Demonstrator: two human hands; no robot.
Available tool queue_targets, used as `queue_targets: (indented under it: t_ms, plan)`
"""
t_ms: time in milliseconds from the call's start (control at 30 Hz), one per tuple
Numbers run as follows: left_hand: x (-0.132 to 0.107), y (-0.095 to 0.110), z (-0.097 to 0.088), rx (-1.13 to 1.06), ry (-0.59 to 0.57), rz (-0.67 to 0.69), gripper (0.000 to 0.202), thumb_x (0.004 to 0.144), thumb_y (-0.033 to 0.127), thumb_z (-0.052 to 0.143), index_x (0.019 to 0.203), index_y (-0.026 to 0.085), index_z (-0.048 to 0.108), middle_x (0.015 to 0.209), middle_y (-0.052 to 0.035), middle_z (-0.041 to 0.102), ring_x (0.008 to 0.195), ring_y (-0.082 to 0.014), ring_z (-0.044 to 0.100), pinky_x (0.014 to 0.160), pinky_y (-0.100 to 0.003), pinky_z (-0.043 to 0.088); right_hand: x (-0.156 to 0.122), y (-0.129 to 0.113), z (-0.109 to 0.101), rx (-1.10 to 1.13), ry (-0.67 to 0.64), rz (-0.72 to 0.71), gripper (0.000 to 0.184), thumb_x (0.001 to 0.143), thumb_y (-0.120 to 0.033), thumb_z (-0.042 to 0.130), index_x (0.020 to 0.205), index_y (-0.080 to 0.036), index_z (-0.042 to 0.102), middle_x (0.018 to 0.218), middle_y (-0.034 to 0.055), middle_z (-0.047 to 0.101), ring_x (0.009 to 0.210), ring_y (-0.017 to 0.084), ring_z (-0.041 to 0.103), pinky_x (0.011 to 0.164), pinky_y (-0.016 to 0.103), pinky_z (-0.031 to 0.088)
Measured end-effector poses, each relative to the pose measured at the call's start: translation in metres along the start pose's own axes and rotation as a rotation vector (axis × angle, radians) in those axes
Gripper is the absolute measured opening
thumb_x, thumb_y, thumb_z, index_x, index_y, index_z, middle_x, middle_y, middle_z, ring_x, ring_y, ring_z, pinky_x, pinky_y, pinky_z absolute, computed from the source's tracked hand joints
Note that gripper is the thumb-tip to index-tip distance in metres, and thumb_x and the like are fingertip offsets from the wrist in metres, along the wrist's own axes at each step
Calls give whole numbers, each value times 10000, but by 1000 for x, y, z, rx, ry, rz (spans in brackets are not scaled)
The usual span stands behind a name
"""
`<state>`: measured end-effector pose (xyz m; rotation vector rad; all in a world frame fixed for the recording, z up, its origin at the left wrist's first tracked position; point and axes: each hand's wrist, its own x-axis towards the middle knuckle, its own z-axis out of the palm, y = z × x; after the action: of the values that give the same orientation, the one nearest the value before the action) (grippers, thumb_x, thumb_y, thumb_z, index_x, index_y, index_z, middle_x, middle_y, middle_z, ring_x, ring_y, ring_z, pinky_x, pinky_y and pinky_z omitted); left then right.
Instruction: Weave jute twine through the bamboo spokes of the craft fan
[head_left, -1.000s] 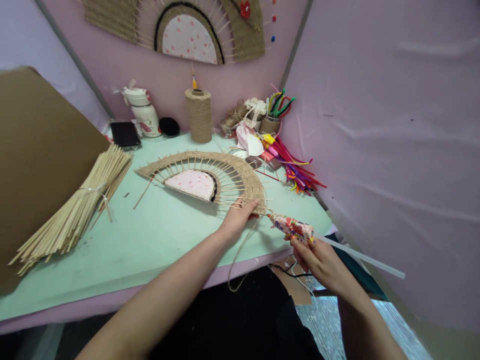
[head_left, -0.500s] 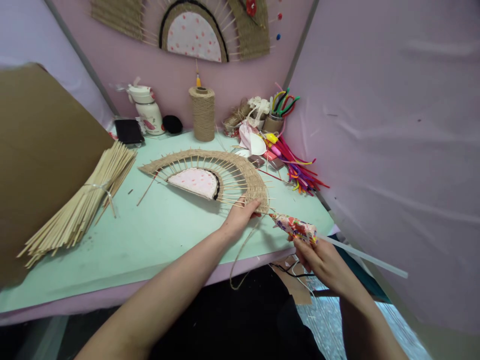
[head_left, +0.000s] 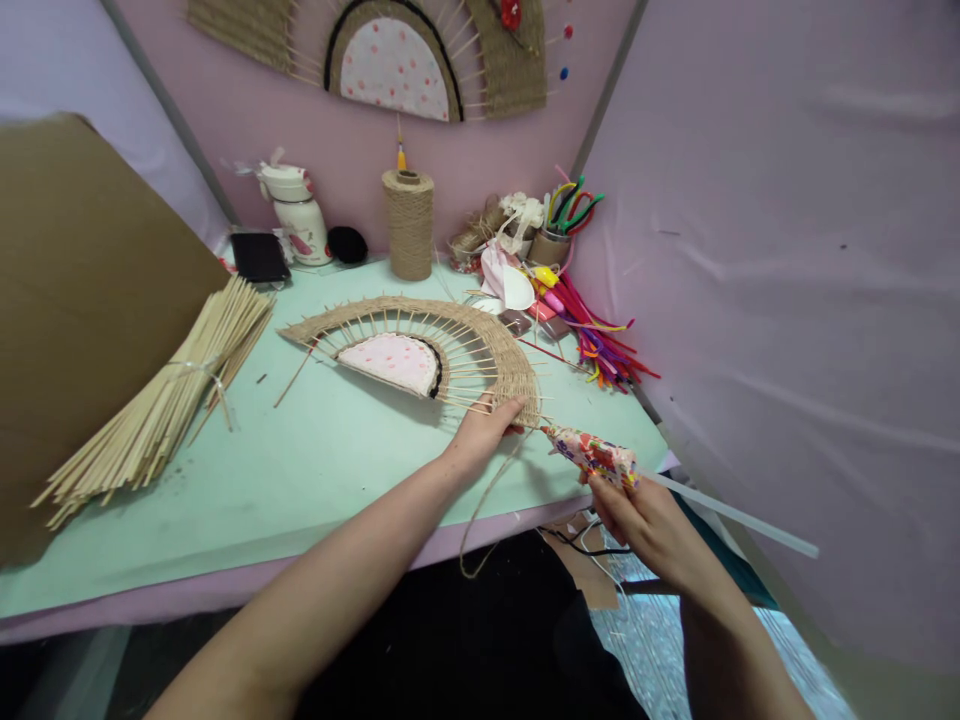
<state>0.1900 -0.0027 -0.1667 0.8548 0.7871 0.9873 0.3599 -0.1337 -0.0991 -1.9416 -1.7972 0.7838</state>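
A half-round woven fan piece (head_left: 420, 345) of jute cord and wooden sticks, with a pink spotted fabric centre, lies on the mint-green table (head_left: 300, 470). My left hand (head_left: 484, 428) presses its fingers together on the fan's right end, where a loose jute cord (head_left: 484, 510) hangs down over the table edge. My right hand (head_left: 637, 515) grips a glue gun (head_left: 592, 455) wrapped in flowered paper. Its nozzle points at the spot beside my left fingers. A clear glue stick (head_left: 735, 515) juts from the gun's back.
A tied bundle of wooden sticks (head_left: 161, 405) leans by a brown cardboard sheet (head_left: 75, 300) at left. At the back stand a jute spool (head_left: 409, 222), a white bottle (head_left: 296, 212), a black phone (head_left: 259, 257) and coloured pipe cleaners (head_left: 592, 335). A finished fan (head_left: 405, 60) hangs on the wall.
The view has shifted slightly; both hands and the glue gun stay at the fan's right end with hardly any movement.
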Motion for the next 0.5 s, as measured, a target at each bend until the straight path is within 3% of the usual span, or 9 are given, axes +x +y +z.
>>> queue_targets:
  t_ms: [500]
  plan:
    - [-1, -2, -2, 38, -20, 11, 366, 758, 404, 699, 1054, 197, 637, 886, -33, 694, 651, -109, 607, 624, -227, 479, 0, 1, -1, 20, -55, 81, 570, 908, -652, 307, 585, -210, 467, 534, 11, 504, 524, 153, 463, 553, 278, 362]
